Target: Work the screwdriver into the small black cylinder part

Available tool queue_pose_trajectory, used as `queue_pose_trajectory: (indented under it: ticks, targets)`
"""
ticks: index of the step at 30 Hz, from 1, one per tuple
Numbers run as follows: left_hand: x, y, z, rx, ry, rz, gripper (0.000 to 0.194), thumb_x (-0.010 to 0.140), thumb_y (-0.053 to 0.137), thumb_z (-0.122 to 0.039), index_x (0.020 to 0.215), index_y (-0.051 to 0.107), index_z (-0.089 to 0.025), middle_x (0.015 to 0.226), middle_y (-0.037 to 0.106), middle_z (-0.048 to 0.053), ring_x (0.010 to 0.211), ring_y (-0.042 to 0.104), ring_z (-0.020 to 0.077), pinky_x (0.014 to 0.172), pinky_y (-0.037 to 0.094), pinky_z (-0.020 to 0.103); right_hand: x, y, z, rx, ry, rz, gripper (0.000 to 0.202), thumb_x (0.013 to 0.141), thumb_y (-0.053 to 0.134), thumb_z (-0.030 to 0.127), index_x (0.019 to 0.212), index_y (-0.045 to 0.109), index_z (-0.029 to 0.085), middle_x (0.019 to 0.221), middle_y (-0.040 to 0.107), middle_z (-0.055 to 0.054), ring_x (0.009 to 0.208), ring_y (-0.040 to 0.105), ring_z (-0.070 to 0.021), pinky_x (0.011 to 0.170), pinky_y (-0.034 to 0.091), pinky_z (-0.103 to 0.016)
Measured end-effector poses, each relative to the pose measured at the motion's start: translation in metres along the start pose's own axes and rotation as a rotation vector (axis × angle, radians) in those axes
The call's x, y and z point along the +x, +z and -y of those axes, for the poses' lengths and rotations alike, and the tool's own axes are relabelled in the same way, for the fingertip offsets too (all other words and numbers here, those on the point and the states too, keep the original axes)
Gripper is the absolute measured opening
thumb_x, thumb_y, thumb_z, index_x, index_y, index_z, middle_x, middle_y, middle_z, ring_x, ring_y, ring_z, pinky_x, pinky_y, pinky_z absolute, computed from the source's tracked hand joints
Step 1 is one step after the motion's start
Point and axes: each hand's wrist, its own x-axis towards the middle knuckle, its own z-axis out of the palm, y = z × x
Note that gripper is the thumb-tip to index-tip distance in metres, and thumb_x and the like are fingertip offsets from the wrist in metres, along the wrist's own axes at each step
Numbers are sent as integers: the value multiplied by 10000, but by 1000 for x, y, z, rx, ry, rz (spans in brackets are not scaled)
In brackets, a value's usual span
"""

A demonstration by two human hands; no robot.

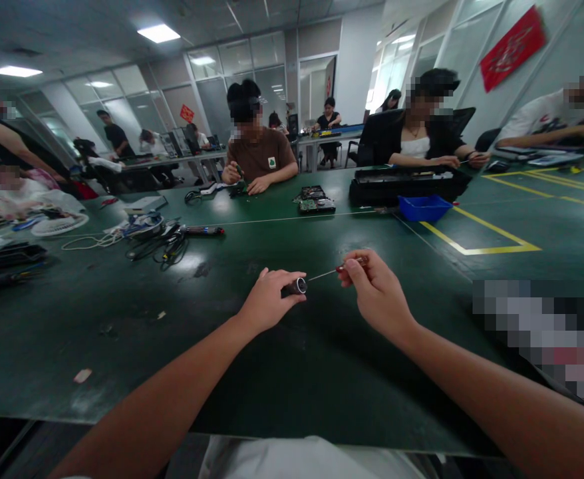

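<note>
At mid-frame over the worktop (pixel 272 392), your left hand (pixel 266 301) grips a dark cylinder (pixel 298 287) while your right hand (pixel 380 293) pinches a screwdriver (pixel 324 273), tip just beside the cylinder's ringed end; an off-axis push could plausibly skid the tip into the left hand.

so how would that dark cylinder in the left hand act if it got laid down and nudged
The dark cylinder would probably roll on its side, given its round end. It seems likely stiff, as the left hand grips it without visible denting. It might also slide easily, since the green tabletop looks glossy.
</note>
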Motion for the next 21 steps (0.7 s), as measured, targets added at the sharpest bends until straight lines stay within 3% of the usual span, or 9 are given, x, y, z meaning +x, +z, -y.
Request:
queue_pose_trajectory:
  ticks: [11, 15, 21]
  targets:
    - [0, 1, 1, 3, -10, 4, 422, 851, 737, -316, 1261, 647, -278, 1176, 691, 39, 1112, 602, 255, 1162, 244, 577, -3, -2, 5, -100, -85, 81, 207, 1009, 454, 400, 1027, 566, 226, 858, 689, -46, 799, 671, -209, 715, 505, -363]
    - [0, 1, 3, -14, -38, -6, 427, 858, 728, -316, 1275, 645, -277, 1163, 688, 44, 1084, 611, 258, 1132, 310, 561, -2, -3, 8, -156, -99, 61, 201, 1009, 451, 390, 1004, 563, 222, 856, 690, -53, 804, 681, -216, 715, 502, -365]
    - [0, 1, 4, -106, -63, -33, 473, 842, 743, -297, 1302, 636, -261, 1210, 690, 56, 1108, 631, 247, 1057, 445, 438, 0, -2, 5, -193, -92, 27, 199, 1004, 454, 394, 999, 561, 227, 842, 701, -50, 785, 692, -216, 706, 507, -360]
